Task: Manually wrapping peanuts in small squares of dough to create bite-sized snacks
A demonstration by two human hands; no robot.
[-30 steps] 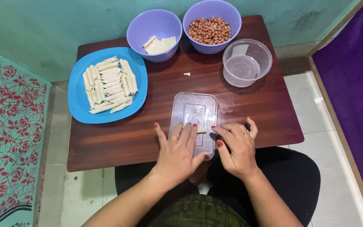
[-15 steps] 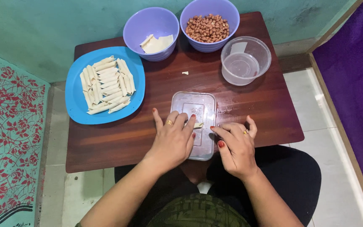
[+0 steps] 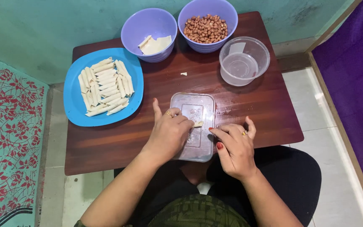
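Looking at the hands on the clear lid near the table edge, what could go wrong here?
1. The clear lid sticks out over the near edge of the table; pressure from the left hand might tip it off.
2. The small dough piece between the left hand and the right hand is thin, so it could tear or slip.
3. The water container stands close behind; a quick reach might knock it.

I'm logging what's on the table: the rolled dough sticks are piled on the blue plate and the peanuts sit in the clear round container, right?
Not quite. The head view shows the peanuts in a purple bowl; the clear round container holds none. The rolled dough sticks are on the blue plate.
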